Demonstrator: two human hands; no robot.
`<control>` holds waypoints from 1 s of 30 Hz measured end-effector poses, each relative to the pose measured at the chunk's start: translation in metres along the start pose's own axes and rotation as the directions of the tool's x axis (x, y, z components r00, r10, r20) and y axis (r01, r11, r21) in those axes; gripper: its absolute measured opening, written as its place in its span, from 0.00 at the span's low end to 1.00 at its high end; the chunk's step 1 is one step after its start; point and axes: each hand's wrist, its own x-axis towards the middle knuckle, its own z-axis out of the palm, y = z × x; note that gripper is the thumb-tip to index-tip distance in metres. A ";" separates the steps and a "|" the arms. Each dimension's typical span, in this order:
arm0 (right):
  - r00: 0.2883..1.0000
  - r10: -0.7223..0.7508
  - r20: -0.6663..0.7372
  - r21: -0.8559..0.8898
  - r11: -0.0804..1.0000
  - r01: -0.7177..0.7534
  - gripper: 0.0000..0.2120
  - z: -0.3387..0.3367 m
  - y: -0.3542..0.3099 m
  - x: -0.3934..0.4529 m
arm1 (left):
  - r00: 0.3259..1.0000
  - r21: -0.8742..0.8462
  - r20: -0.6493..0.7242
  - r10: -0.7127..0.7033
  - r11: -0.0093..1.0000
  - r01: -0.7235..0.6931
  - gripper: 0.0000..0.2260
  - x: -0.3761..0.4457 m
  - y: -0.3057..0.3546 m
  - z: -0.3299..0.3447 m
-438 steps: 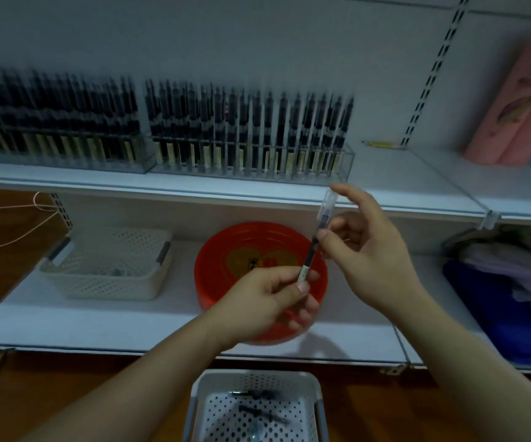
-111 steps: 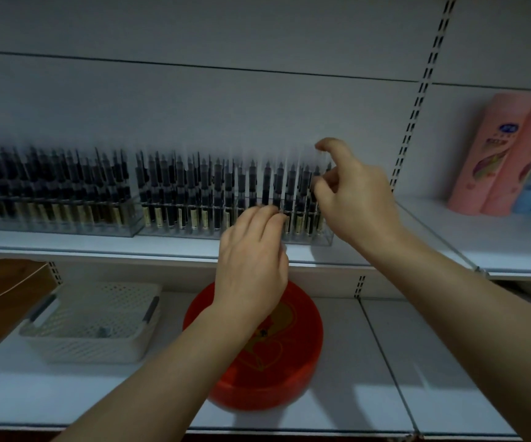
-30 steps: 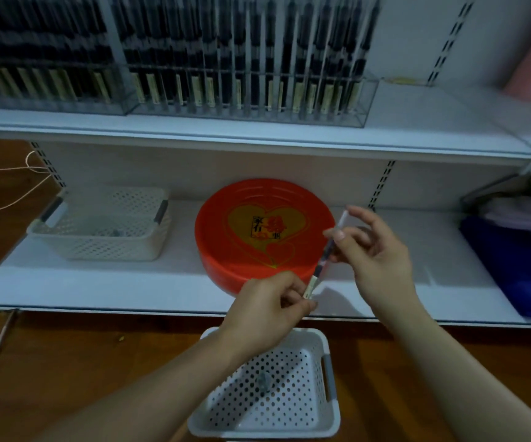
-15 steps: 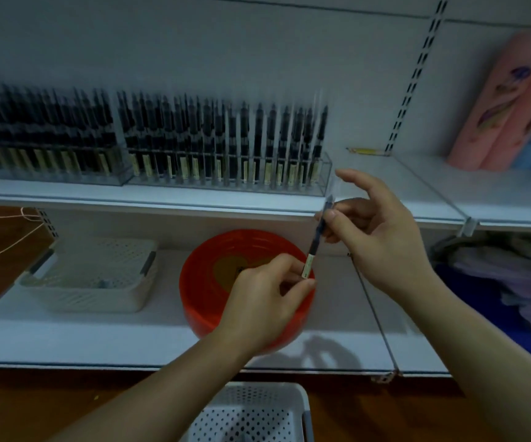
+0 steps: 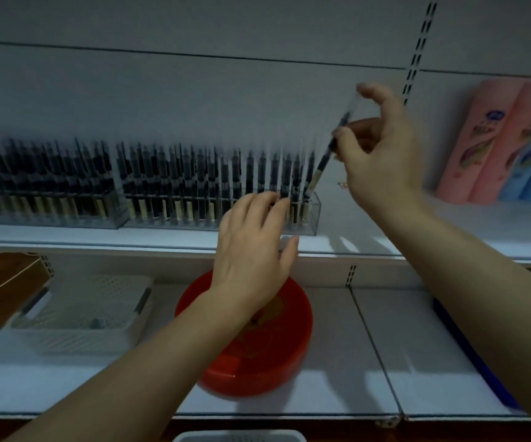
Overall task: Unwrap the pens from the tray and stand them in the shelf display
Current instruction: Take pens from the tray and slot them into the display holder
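Right hand [image 5: 382,154] raised, pinches pen [image 5: 329,148] — tilted, lower tip at display [image 5: 312,215] right end. Left hand [image 5: 251,247] spread, fingers straight — fingertips at display front.

Motion blur smears the standing pens [image 5: 194,183] in the clear display rack [image 5: 313,215], so single pens and their labels cannot be told apart. The left hand [image 5: 251,247] covers part of the rack front and the top of the red dish [image 5: 258,355]. At the bottom edge, a white basket [image 5: 238,437] shows only its rim. At the right edge, pink and blue packs [image 5: 506,141] are cut off. The held pen [image 5: 331,148] is blurred, its upper end faint.
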 end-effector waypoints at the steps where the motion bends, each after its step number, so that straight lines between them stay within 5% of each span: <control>1: 1.000 0.007 0.031 -0.035 0.999 -0.006 0.21 0.002 0.001 -0.001 | 1.000 0.022 0.002 0.001 1.000 -0.001 0.24 0.000 -0.002 0.000; 12: 0.961 0.010 0.275 -0.274 0.959 0.069 0.21 0.015 0.013 -0.018 | 0.999 0.113 0.007 0.053 0.992 -0.053 0.22 0.018 -0.003 0.002; 21: 0.941 -0.175 0.291 -0.370 0.886 0.280 0.25 0.009 0.021 -0.011 | 0.997 0.064 0.023 0.074 0.995 -0.076 0.21 0.020 -0.008 0.001; 30: 0.845 -0.410 0.345 -0.399 0.750 0.527 0.14 0.022 0.012 0.012 | 0.993 0.051 0.090 0.082 0.995 -0.087 0.22 0.021 -0.008 -0.003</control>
